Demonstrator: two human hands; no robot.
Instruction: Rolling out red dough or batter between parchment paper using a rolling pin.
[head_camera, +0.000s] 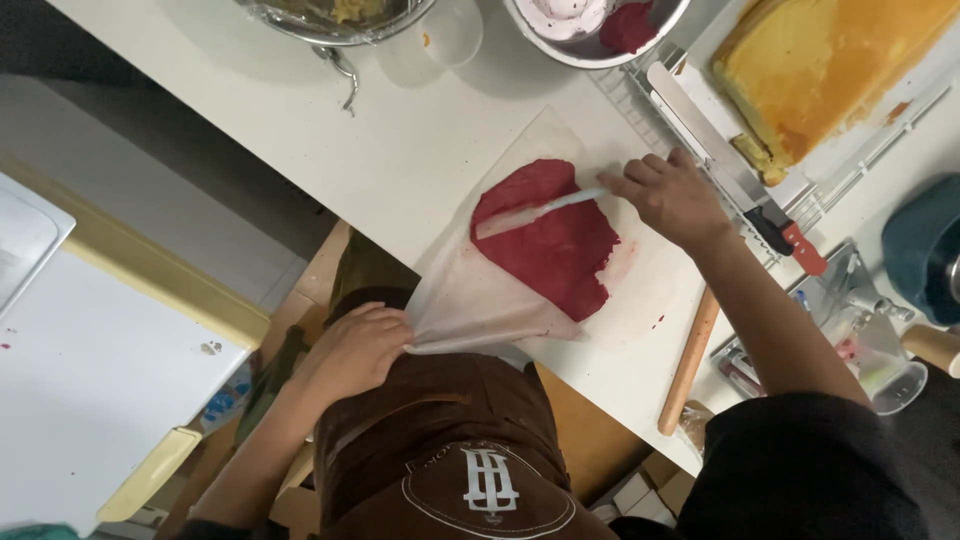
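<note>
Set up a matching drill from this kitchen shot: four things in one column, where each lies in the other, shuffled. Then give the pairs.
1. rolling pin
2. red dough sheet
3. yellow sponge cake
4. left hand

A. on the wire rack, top right
B. gripping the gathered paper edge
C. at the table's near edge
D. flat on the translucent paper

Pairs: 1-C, 2-D, 3-A, 4-B

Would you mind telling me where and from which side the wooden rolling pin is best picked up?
Grip the wooden rolling pin around its bare middle, probably from above. It lies flat near the counter edge with its lower end free; its upper end is hidden under the right hand's forearm, so the middle is the clearest part.
</note>
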